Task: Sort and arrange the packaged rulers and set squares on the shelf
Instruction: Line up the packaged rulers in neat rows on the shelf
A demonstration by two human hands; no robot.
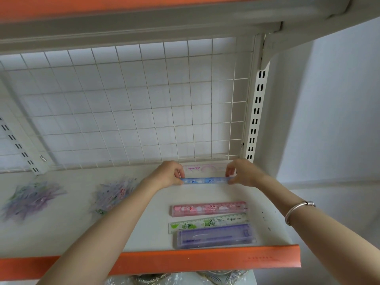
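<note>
Blue packaged ruler (205,180) is held level and crosswise over the rear right part of the shelf (144,233), in front of the wire grid (123,99). The left hand (167,174) pinches its left end and the right hand (243,173) pinches its right end, fingers curled round the tips; whether the ruler rests on the shelf surface or hangs just above it cannot be told. Directly behind it, against the grid, lies a pale pink-printed package (205,168). Nearer the front edge, three items lie parallel in a column: a pink ruler (208,208), a green ruler (207,222) and a purple ruler case (216,238), the green one touching or slightly under the purple one. This right-hand column appears to be the arranged section, and the blue ruler looks set to join it at the back. On the left half of the shelf, two loose heaps of mixed packages (33,199) and (115,194) are unsorted. Judged from this, the task is at an early to middle stage: a few pieces are placed, and most stock is left to sort.
</note>
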